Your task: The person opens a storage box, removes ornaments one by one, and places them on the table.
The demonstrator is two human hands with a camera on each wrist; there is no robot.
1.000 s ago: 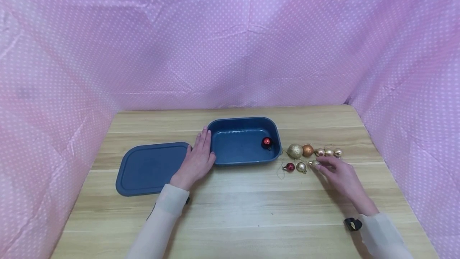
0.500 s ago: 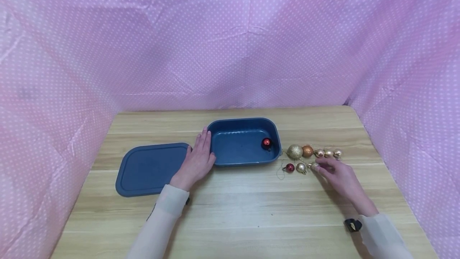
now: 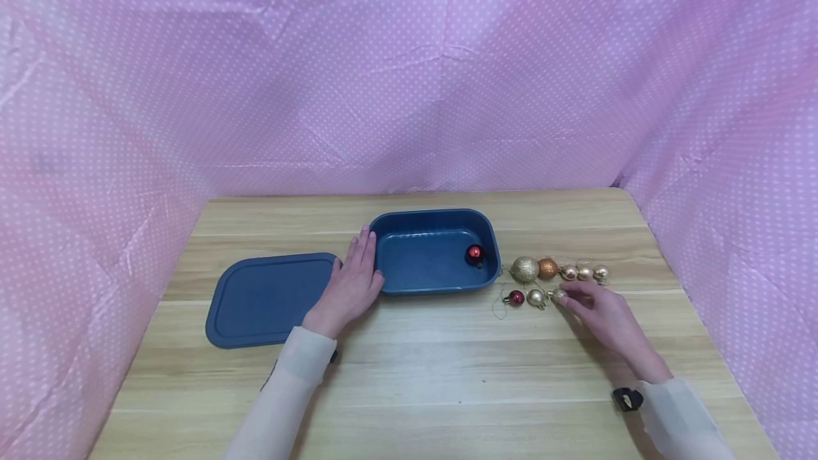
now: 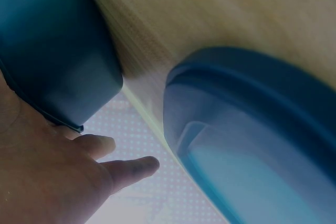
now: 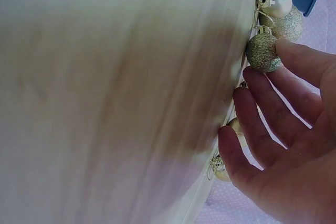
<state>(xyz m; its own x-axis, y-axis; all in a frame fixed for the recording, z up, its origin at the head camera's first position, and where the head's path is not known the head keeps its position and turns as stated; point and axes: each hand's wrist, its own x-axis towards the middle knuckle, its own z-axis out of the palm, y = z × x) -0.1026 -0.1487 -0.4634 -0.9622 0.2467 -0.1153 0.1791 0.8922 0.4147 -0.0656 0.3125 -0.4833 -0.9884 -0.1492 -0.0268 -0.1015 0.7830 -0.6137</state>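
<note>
- Two hands are being kept low on the wooden table (image 3: 409, 375).
- L hand (image 3: 350, 288) is being laid flat, fingers straight, against the blue box (image 3: 434, 282), w/ the lid (image 3: 262, 300) beside it.
- R hand (image 3: 603, 314) is being pressed on a glittery gold bauble (image 5: 263, 52), fingers nearly straight; grip probably not closed.
- Red bauble (image 3: 474, 253) is being held inside the box.

Evenly and softly lit from above in the head view, sharp throughout, with only faint shadows under the forearms. Dim, bluish and smeared in the left wrist view. Heavily blurred across the wood in the right wrist view.
</note>
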